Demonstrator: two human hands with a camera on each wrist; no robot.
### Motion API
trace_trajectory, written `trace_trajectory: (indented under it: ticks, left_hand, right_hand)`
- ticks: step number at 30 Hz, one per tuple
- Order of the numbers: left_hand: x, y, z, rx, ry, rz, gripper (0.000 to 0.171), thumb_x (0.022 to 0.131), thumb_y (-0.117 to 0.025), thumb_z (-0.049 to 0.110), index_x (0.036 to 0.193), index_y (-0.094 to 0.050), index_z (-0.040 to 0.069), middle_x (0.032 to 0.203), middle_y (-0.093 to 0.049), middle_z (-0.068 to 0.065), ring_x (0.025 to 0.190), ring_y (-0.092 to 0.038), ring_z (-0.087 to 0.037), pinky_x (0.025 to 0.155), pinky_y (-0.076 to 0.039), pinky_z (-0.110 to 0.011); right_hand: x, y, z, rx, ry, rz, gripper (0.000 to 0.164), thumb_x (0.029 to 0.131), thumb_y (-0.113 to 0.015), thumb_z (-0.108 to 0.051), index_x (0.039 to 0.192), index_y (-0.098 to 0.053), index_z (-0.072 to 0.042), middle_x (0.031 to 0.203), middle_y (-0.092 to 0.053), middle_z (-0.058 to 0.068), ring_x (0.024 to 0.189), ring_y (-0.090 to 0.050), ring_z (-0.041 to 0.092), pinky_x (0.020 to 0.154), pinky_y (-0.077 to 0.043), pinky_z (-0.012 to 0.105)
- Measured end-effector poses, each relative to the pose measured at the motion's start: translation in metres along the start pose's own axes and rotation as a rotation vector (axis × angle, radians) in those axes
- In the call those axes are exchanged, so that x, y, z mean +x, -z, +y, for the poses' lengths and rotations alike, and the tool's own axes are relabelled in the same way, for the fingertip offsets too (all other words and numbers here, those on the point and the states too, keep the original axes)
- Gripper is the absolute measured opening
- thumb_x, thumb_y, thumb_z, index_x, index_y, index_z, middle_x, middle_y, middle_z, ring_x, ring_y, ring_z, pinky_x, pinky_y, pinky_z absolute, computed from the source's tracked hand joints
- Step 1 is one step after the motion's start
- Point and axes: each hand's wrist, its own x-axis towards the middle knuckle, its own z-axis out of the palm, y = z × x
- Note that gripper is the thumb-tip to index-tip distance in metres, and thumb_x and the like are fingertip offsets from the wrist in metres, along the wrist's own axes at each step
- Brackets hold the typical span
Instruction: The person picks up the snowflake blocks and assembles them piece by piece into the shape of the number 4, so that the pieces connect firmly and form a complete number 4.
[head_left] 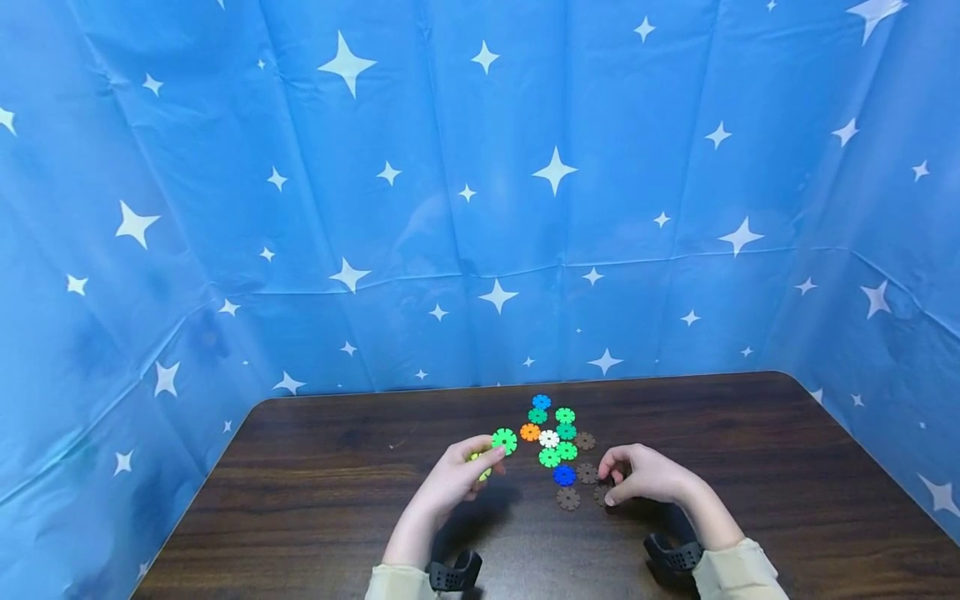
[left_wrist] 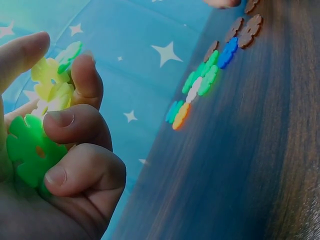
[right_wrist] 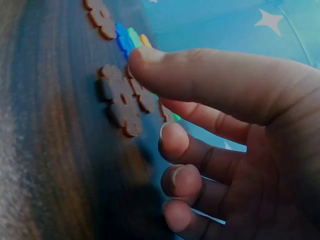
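Observation:
My left hand (head_left: 452, 477) is raised over the table, left of the laid-out pieces. Between thumb and fingers it pinches a bright green notched plastic disc (head_left: 504, 442). More discs are tucked in the same hand: a yellow disc (left_wrist: 47, 80) and another green disc (left_wrist: 35, 150), partly hidden by curled fingers. My right hand (head_left: 651, 477) hovers at the right end of the pieces, with its fingers loosely bent and nothing between them. Right by its thumb tip lies a brown disc (right_wrist: 122, 102), flat on the wood. Another brown disc (head_left: 587, 473) sits just beyond the fingertips.
On the dark wooden table (head_left: 315, 492), flat discs form a loose cluster: a blue disc (head_left: 565, 476), a white disc (head_left: 549, 438), an orange disc (head_left: 529, 432), several green ones and more brown ones. A blue star-patterned curtain (head_left: 465, 225) stands behind and at both sides.

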Motion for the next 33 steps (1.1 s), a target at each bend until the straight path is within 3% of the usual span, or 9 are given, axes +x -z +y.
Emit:
trace_trajectory:
  ticks: [24,33]
  left_hand:
    - [-0.0013,0.0002,0.0005,0.01,-0.003,-0.005,0.04,0.096,-0.061,0.038,0.11,-0.063,0.001,0.081,-0.059,-0.005,0.05,-0.035,-0.011,0.045,-0.028,-0.021]
    - [-0.0023,-0.0013,0.0001,-0.028,0.008,-0.02,0.037,0.098,-0.056,0.041,0.107,-0.062,0.006,0.082,-0.058,-0.004,0.049,-0.032,-0.009,0.043,-0.025,-0.02]
  right_hand:
    - [0.0001,-0.0062,0.0019,-0.023,-0.026,-0.009,0.025,0.071,-0.078,0.001,0.091,-0.062,-0.001,0.068,-0.043,0.0,0.062,-0.038,0.015,0.056,-0.034,0.027]
    - [0.0005,-0.0045,0.0011,-0.022,0.01,-0.017,0.025,0.072,-0.075,0.003,0.088,-0.055,0.0,0.071,-0.042,0.001,0.065,-0.039,0.017,0.058,-0.035,0.03]
